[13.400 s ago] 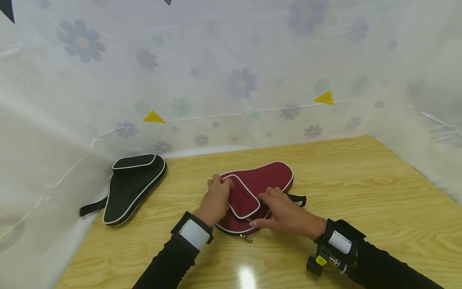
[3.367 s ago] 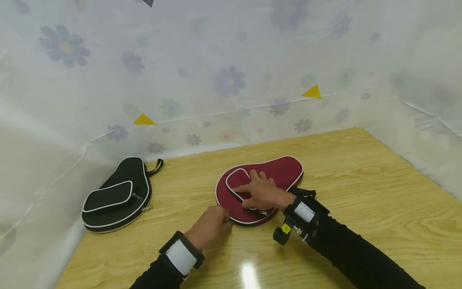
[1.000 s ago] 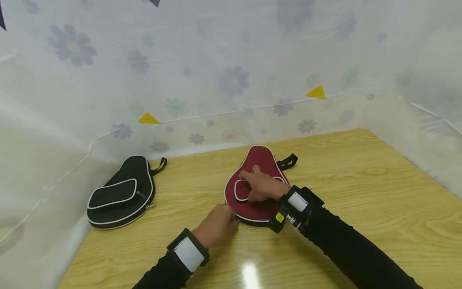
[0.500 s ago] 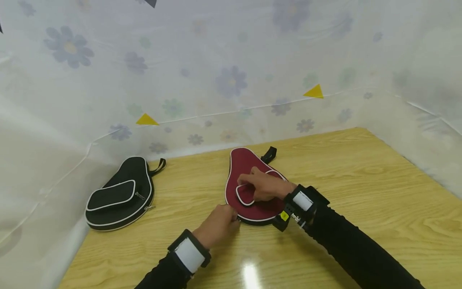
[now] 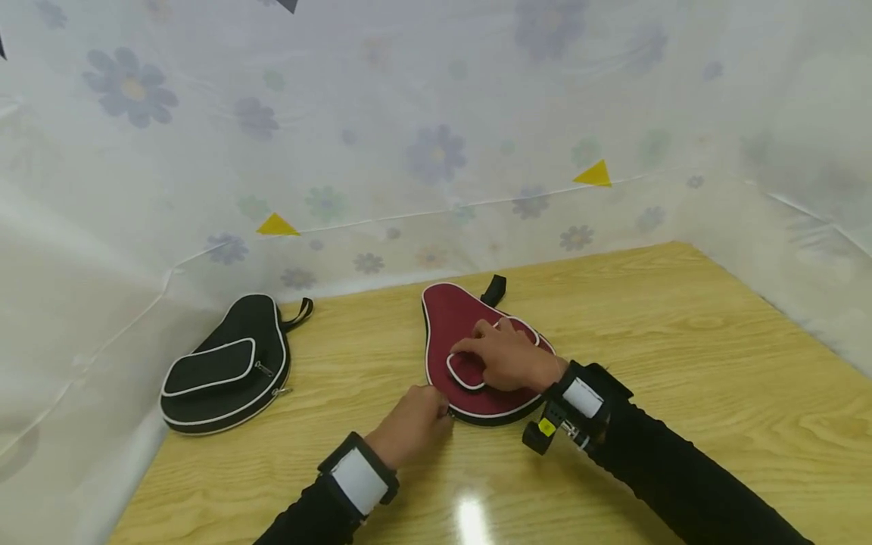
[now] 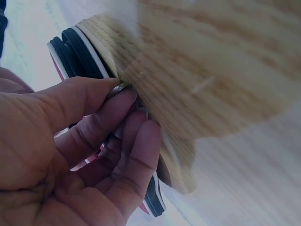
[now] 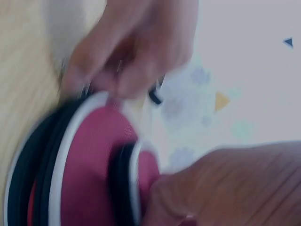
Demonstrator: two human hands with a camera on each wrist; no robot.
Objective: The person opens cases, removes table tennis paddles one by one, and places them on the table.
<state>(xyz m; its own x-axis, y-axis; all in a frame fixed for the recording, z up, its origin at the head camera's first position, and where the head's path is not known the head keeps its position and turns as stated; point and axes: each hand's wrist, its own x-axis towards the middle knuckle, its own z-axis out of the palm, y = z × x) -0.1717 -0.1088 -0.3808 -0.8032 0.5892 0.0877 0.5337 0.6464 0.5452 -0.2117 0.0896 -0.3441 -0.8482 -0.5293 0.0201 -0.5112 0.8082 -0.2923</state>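
Observation:
A dark red, paddle-shaped zip case (image 5: 441, 322) with white piping lies on the table, its narrow end pointing away and a little left. My left hand (image 5: 412, 424) is at its near-left edge. In the left wrist view, thumb and forefinger pinch a metal zipper pull (image 6: 117, 89). My right hand (image 5: 507, 359) lies over the small raised pocket (image 5: 463, 369), its bent fingers gripping the pocket and hiding much of it. A strip of red shows between the black zipper bands (image 7: 35, 165) in the right wrist view.
A black case (image 5: 262, 329) of the same shape, with white piping and a wrist loop, lies to the left on the wooden table (image 5: 633, 318). A flowered white sheet (image 5: 436, 113) hangs behind and along both sides. The red case's black strap (image 5: 493, 291) sticks out at its far side.
The red case has turned counterclockwise, its narrow end swinging from the right to far left. My right hand has turned with it; my left stays at the zipper. Earlier, the black case was turned around.

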